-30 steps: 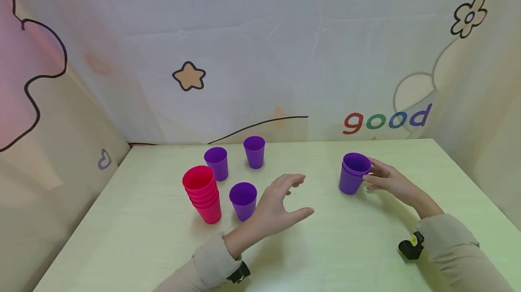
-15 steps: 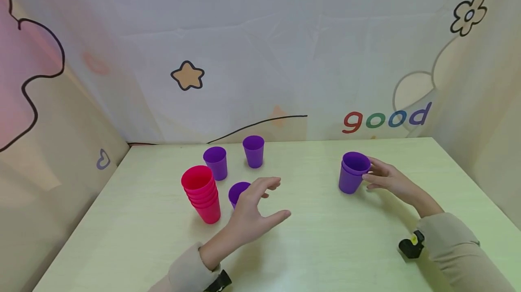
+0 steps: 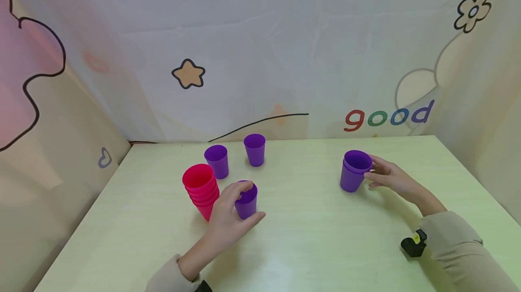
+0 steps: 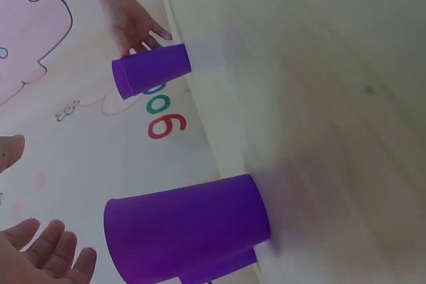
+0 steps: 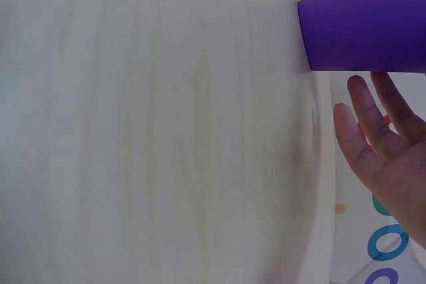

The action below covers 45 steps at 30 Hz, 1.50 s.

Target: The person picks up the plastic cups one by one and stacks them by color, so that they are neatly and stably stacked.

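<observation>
My left hand [image 3: 228, 213] is over the near purple cup [image 3: 247, 204], thumb and fingers spread apart. In the left wrist view the fingers [image 4: 50, 251] stand beside that upright cup [image 4: 186, 227], near its rim, gripping nothing. At the right, two nested purple cups [image 3: 353, 174] stand upright on the table. My right hand [image 3: 392, 179] is beside them, fingertips right at the upper cup's side. The right wrist view shows its extended fingers [image 5: 363, 108] next to the purple cup wall [image 5: 366, 28]. A stack of several red cups [image 3: 199, 181] stands just left of my left hand.
Two more single purple cups, one [image 3: 217, 161] behind the red stack and one [image 3: 255, 149] at the back, stand upright on the pale table [image 3: 309, 237]. A printed cloth [image 3: 317, 57] hangs along the table's back edge.
My left hand has moved left, from the table's middle to over the near purple cup. My right hand and the nested purple cups have stayed in place.
</observation>
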Tool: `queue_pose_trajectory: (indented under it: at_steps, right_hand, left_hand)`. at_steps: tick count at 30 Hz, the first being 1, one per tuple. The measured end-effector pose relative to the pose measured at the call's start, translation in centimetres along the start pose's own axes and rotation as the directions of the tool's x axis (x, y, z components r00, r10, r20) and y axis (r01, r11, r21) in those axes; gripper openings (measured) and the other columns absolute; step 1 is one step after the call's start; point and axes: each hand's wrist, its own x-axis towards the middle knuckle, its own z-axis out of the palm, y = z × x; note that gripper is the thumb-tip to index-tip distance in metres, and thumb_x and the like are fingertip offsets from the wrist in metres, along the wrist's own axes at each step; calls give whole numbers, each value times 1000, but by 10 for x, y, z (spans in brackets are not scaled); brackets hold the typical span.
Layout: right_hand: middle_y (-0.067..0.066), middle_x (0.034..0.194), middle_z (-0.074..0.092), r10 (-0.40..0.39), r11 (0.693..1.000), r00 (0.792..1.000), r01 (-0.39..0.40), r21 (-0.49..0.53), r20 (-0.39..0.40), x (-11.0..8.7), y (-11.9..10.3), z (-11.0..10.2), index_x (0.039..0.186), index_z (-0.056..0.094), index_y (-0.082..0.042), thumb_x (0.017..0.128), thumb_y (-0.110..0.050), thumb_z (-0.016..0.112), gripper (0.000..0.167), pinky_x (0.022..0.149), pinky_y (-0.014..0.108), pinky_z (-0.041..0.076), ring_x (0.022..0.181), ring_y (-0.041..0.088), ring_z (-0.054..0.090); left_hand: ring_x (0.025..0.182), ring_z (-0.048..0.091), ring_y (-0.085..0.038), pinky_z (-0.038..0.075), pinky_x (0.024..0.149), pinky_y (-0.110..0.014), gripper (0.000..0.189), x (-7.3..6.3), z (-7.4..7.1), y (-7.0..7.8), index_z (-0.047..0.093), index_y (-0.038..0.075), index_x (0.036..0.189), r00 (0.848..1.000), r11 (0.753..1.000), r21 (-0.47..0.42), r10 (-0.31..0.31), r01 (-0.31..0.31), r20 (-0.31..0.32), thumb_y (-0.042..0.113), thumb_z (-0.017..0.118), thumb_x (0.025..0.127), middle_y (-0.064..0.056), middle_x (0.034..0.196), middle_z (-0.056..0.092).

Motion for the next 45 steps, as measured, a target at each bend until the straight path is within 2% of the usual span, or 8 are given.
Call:
queue_pose_trajectory:
  at_steps: [2,5,11,16,26,31,40,45]
  right_hand:
    - [-5,114,50,-5,1000,1000,5,2,-1,0,0,0,140,19,6,93,-15,51,60,78,34,51,96,3,54]
    - [-7,113,50,-7,1000,1000,7,2,0,0,1,-1,140,19,6,93,-15,51,60,78,33,51,96,3,54]
    - [-8,113,50,-8,1000,1000,8,1,0,0,1,-2,140,19,6,93,-15,51,61,78,34,51,96,3,54]
    - [-9,112,50,-11,1000,1000,11,1,-2,0,1,-1,140,19,6,93,-15,51,60,78,33,51,96,3,54]
    - [4,118,49,-4,1000,1000,4,-9,-9,-1,-1,0,140,19,6,93,-15,52,61,77,32,51,96,3,55]
    - [4,119,49,-5,1000,1000,5,-6,-6,-1,-1,0,140,19,6,93,-15,52,61,78,32,51,96,2,54]
    - [-3,114,50,-12,1000,1000,12,4,-1,0,0,0,140,20,6,93,-14,52,60,77,32,51,96,3,55]
    - [14,123,47,-5,1000,1000,5,-2,-4,1,1,-1,140,20,5,93,-14,52,60,78,33,51,96,2,54]
  left_hand:
    - [110,50,-21,45,87,-40,60,-2,-1,-3,53,2,118,1000,999,33,-12,13,-17,11,81,66,-7,117,56]
    - [116,46,-23,42,91,-43,65,-3,-2,-6,50,4,123,999,998,47,-47,48,-16,13,81,67,-7,123,52]
    - [128,32,-27,33,97,-51,78,-1,-2,-7,39,7,134,987,989,34,-146,144,61,19,79,69,-11,138,38]
    - [129,31,-28,31,98,-52,80,3,-2,-7,36,7,136,971,976,12,-218,218,96,19,79,70,-10,139,37]
    - [121,40,-30,38,95,-45,72,9,4,-14,38,-1,132,967,967,-77,-237,244,94,9,76,72,-15,133,41]
    - [116,45,-33,40,93,-45,68,12,6,-18,41,-4,129,951,953,-55,-290,297,103,8,75,72,-16,126,45]
    - [109,48,-28,45,88,-41,70,15,8,-18,41,-2,129,898,910,63,-414,409,149,17,77,72,-13,123,46]
    - [107,49,-28,46,86,-40,69,15,9,-21,43,-3,126,892,905,76,-426,419,154,20,78,71,-13,119,47]
